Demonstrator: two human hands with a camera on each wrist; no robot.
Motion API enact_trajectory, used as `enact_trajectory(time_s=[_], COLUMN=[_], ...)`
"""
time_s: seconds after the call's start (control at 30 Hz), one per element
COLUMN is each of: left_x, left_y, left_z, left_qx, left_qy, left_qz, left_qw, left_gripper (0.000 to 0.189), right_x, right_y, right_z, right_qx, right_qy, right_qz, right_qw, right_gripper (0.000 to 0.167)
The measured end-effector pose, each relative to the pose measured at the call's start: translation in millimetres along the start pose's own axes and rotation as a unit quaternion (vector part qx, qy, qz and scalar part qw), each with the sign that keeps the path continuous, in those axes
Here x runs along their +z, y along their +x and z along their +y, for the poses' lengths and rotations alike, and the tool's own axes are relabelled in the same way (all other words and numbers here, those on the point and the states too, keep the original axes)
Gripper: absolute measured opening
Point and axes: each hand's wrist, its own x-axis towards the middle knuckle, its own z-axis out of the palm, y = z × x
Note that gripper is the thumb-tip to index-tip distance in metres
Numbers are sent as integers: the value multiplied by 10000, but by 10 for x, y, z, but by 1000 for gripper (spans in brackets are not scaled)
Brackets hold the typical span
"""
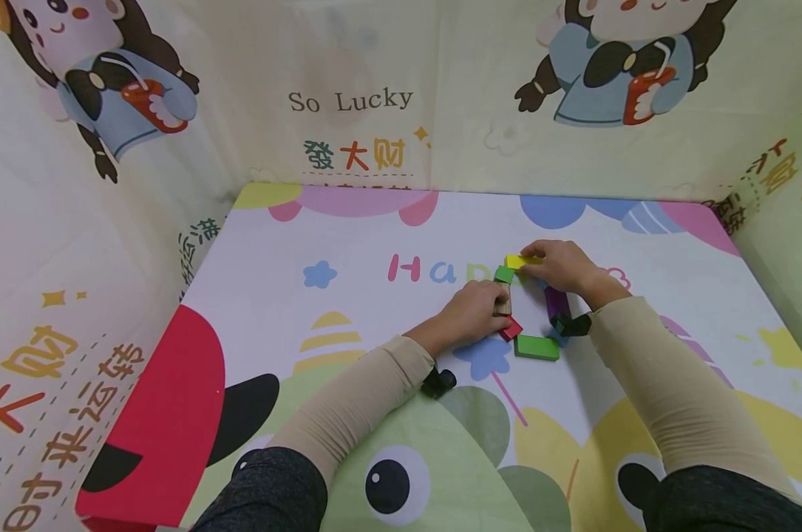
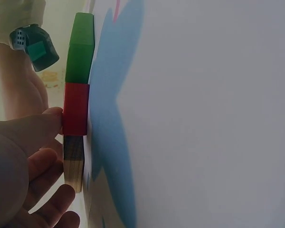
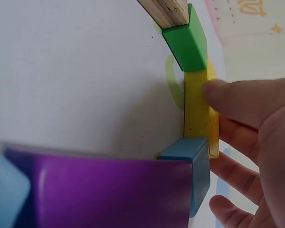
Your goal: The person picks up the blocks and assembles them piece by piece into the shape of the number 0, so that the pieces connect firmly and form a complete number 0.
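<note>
Colored wooden blocks form a ring on the table. My left hand (image 1: 474, 312) is at the ring's left side. Its thumb touches the red block (image 2: 76, 109), and its other fingers lie by the plain wood block (image 2: 73, 175). At the far side, my right hand (image 1: 563, 266) pinches the yellow block (image 3: 196, 104), thumb on top and fingers along its outer side. A small green block (image 3: 187, 45) meets the yellow one at one end, a blue block (image 3: 192, 166) at the other. A purple block (image 3: 114, 190) and a long green block (image 1: 537, 347) continue the ring.
The white table mat (image 1: 374, 310) carries printed cartoon shapes and letters. A printed cloth (image 1: 374, 59) hangs behind the table and along both sides. Small dark cameras are strapped to both wrists, the right one (image 1: 571, 325) close to the purple block.
</note>
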Motion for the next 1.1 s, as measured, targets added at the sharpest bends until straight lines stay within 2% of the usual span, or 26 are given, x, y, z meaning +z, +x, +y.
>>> enact_trajectory(time_s=[0.4,0.53,0.7,0.97,1.1], left_x=[-1,-22,-40,-52,-71], left_y=[-6,-7,-4,18,31], left_z=[-7,0,21,44,31], left_qx=[185,216,151,89,76], left_qy=[65,259,533,732,726], left_qz=[76,83,37,-71,-5], left_qw=[9998,9994,9985,9973,9973], left_gripper=[29,28,33,40,44], right_x=[-54,-74,-97,-131,-145], right_y=[-80,-115,-169,-300,-366], right_z=[26,44,65,106,98], right_qx=[87,145,269,274,263], right_qy=[182,225,321,370,360], right_qz=[202,282,310,404,508], right_qw=[9996,9992,9986,9981,9977], right_gripper=[49,50,53,55,56])
